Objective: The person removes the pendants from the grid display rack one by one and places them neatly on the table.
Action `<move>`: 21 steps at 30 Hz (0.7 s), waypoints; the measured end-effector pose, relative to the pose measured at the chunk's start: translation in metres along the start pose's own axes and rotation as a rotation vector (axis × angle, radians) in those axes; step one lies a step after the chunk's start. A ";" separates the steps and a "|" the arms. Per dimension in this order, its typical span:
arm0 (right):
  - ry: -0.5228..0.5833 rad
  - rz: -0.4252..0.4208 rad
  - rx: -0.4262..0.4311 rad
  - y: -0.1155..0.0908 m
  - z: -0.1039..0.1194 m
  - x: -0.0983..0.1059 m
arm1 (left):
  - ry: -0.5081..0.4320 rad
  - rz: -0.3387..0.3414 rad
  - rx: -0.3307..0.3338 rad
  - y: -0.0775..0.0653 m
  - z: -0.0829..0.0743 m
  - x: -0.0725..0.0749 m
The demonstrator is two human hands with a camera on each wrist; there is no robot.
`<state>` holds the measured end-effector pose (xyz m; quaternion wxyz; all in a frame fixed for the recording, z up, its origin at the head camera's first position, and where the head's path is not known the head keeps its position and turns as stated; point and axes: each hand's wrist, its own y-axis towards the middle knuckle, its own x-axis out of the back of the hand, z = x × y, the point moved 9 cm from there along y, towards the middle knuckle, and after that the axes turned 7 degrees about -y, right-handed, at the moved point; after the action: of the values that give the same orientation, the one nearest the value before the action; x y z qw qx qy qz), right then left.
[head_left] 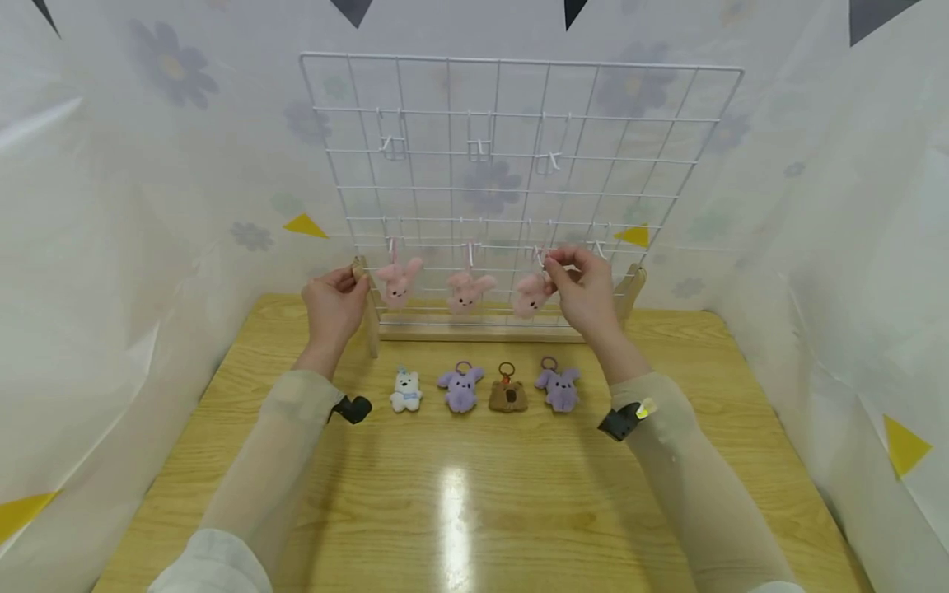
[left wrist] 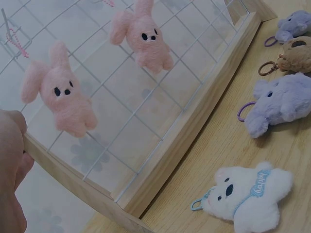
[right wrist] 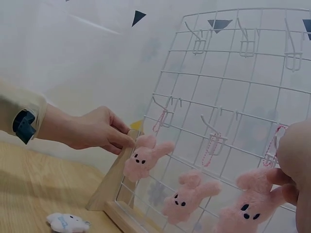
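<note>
Hands both hold: the left (head_left: 337, 305) grips a pale wooden post (right wrist: 114, 177), the right (head_left: 587, 292) pinches the rightmost pink plush rabbit (head_left: 530, 296), right of frame centre, probably light, squashy, best held up high.

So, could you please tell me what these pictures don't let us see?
Right wrist view: right hand, cut off by the right edge; nearest pink rabbit, by the bottom edge.
Left wrist view: left hand, cut off by the left edge.
Head view: fine face detail on the brown plush, too small.
</note>
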<state>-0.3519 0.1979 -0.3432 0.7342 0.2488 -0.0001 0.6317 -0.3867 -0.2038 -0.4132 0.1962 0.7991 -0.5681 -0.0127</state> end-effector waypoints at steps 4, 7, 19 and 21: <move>0.000 0.009 0.008 -0.003 0.004 0.001 | -0.003 -0.001 0.001 0.000 0.000 0.000; 0.005 0.011 0.013 -0.005 0.006 0.001 | -0.002 -0.001 0.003 0.000 -0.001 0.001; 0.057 -0.005 0.079 -0.017 0.018 0.008 | -0.008 0.008 -0.003 0.000 -0.002 0.001; 0.066 -0.008 0.063 -0.020 0.018 0.010 | -0.007 0.009 -0.005 0.000 -0.002 0.001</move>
<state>-0.3257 0.1986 -0.3315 0.7282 0.2508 0.0448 0.6363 -0.3860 -0.2039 -0.4117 0.1962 0.7962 -0.5722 -0.0160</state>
